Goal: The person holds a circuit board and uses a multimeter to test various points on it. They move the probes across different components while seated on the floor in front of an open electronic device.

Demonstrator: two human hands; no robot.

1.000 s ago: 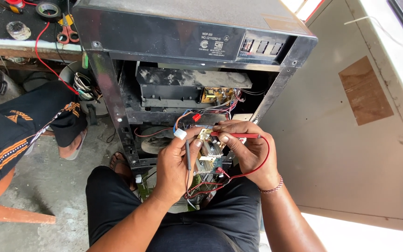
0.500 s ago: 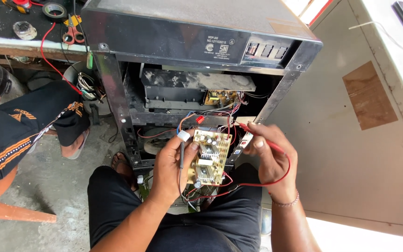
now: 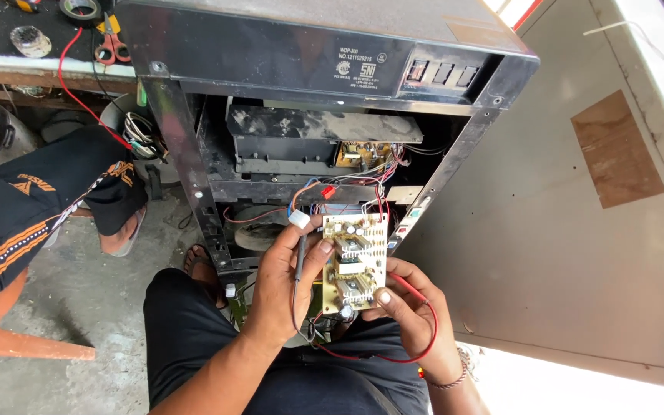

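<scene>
Circuit board point(image 3: 355, 260) held upright between left hand point(image 3: 290, 280) and right hand point(image 3: 409, 311).

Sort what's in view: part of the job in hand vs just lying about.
In hand: circuit board, held by left hand and right hand; red lead; opened black cabinet.
Lying about: scissors, tape roll, workbench.

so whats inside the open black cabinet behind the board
Inside the black cabinet: a dusty black box, a small circuit board and bundled coloured wires. The held circuit board and both hands cover the lower part.
</scene>
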